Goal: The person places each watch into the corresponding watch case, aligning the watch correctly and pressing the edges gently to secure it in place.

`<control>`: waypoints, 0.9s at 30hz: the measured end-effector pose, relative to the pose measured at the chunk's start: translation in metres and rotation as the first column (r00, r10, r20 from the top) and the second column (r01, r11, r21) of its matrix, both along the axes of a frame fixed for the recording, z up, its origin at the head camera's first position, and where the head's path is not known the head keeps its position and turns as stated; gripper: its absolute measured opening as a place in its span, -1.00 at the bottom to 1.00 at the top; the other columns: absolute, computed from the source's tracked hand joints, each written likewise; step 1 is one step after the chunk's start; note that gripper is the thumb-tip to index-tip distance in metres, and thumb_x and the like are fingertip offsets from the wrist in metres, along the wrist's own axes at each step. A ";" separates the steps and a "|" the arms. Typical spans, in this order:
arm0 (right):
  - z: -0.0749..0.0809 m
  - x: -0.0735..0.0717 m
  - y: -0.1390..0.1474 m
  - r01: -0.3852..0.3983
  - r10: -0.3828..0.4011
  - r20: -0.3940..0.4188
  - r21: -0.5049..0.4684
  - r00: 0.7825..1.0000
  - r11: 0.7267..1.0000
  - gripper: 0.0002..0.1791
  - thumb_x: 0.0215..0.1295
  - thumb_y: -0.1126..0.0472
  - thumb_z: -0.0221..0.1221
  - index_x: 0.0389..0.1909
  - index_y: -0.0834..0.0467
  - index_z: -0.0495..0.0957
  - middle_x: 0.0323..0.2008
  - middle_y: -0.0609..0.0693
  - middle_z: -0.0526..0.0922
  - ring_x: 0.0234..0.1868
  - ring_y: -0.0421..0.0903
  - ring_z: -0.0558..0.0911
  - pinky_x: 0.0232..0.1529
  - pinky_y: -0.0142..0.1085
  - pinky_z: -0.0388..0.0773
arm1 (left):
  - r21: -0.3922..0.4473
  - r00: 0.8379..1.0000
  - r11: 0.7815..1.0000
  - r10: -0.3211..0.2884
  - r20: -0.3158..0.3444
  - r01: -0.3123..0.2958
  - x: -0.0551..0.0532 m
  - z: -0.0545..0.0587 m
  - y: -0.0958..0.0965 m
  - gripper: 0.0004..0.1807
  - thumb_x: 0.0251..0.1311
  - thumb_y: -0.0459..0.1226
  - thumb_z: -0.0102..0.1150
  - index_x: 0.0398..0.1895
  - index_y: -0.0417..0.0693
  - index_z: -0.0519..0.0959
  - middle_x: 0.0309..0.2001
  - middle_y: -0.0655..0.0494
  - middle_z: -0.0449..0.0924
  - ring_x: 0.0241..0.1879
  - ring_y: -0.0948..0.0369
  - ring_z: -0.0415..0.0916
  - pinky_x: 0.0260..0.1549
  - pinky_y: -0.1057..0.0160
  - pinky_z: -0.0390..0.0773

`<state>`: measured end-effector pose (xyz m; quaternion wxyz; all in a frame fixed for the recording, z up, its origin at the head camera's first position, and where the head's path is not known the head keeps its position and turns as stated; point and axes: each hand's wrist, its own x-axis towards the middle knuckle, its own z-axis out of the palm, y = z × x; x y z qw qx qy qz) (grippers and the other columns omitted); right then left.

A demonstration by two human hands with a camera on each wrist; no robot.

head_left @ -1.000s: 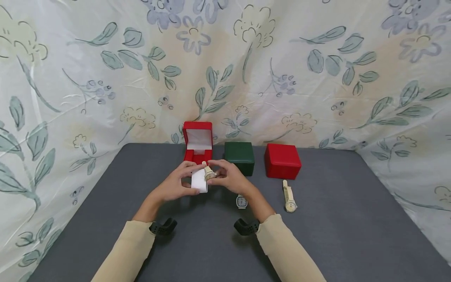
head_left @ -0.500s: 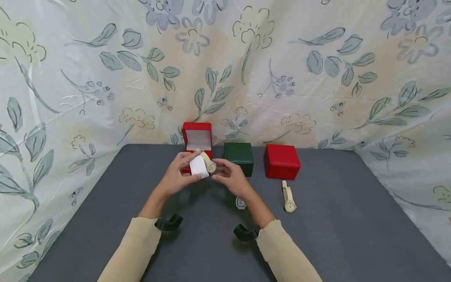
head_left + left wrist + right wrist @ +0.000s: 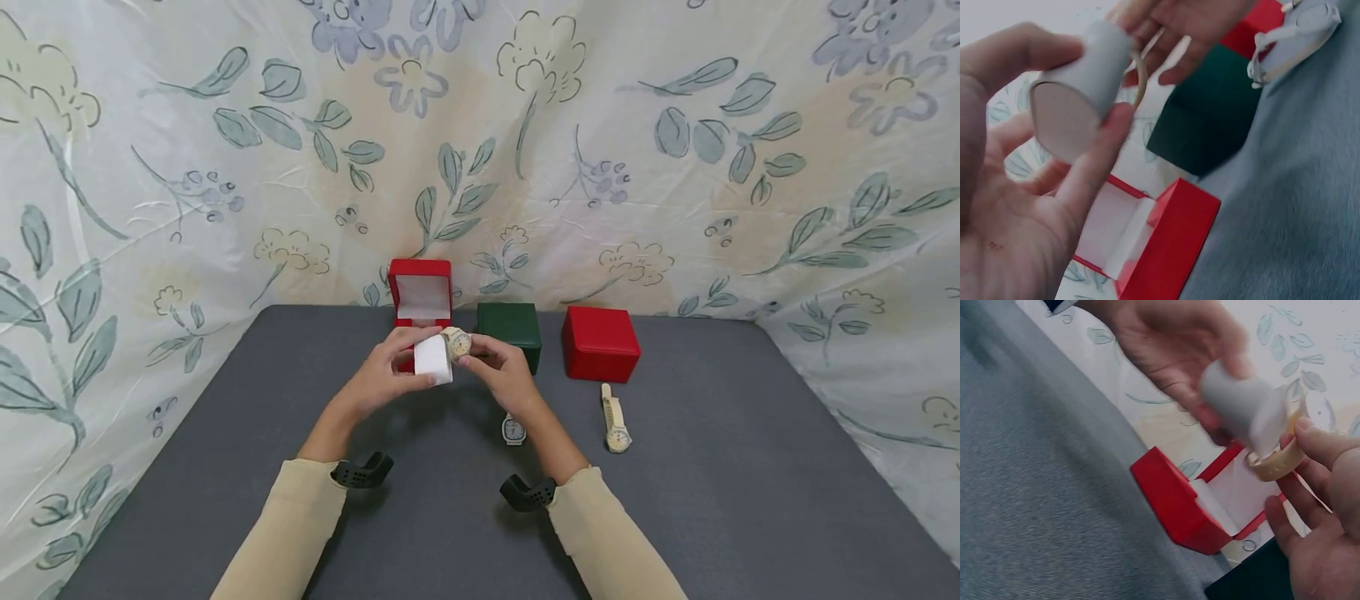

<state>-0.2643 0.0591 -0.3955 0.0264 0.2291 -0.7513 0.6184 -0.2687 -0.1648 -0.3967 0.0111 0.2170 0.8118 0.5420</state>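
Here you are with your left hand (image 3: 378, 372) curled partway, gripping the white cushion (image 3: 432, 361) between thumb and fingers, while your right hand (image 3: 504, 371) pinches the cream-strapped watch (image 3: 459, 344) right at the cushion's end, its strap bent in a loop! Both are up in front of the open red box (image 3: 420, 267), the closed green box (image 3: 510, 323) stands just beside that, and whether the loop goes round the cushion, I can't tell.

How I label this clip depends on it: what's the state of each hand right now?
Left hand: closed, gripping the white cushion.
Right hand: closed, pinching the cream-strapped watch.
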 end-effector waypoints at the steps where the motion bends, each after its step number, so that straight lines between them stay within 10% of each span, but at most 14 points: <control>1: 0.002 0.000 0.001 -0.013 0.013 0.016 -0.006 1.000 1.000 -0.58 0.30 0.31 0.20 0.18 0.29 0.50 -0.01 0.26 0.63 -0.07 -0.08 0.59 0.04 -0.36 0.59 | -0.015 1.000 1.000 -0.025 0.008 0.025 0.000 0.000 0.000 -0.19 0.03 -0.26 0.36 0.41 0.20 0.28 0.31 -0.03 0.22 0.20 -0.13 0.33 0.03 -0.01 0.61; 11: -0.011 -0.012 0.006 -0.132 0.138 0.121 -0.050 0.983 0.990 -0.55 0.38 0.27 0.11 0.28 0.23 0.43 0.11 0.25 0.56 -0.01 -0.10 0.57 0.22 -0.08 0.51 | -0.045 0.995 0.994 -0.102 -0.021 0.101 0.004 0.001 0.005 -0.13 0.00 -0.30 0.39 0.44 0.12 0.23 0.24 -0.03 0.23 0.13 -0.03 0.32 -0.05 0.12 0.66; 18: -0.012 -0.013 0.003 -0.046 0.051 0.085 -0.061 0.995 0.997 -0.63 0.34 0.19 0.17 0.15 0.14 0.54 0.02 0.15 0.64 0.01 -0.11 0.61 0.14 -0.21 0.57 | -0.029 0.990 0.992 0.121 -0.071 -0.123 0.002 -0.002 0.006 -0.22 0.00 -0.23 0.43 0.36 0.14 0.35 0.21 0.00 0.26 0.10 -0.05 0.43 -0.02 0.00 0.64; 27: -0.017 -0.012 -0.008 -0.003 0.008 0.038 -0.140 0.999 0.990 -0.68 0.27 0.28 0.23 0.03 0.27 0.59 -0.07 0.25 0.66 -0.10 -0.12 0.68 0.00 -0.40 0.62 | -0.006 0.931 0.943 0.327 -0.162 -0.333 0.004 -0.001 0.014 -0.25 -0.01 -0.24 0.43 0.32 0.00 0.39 0.20 -0.08 0.25 0.09 0.01 0.38 -0.09 -0.01 0.66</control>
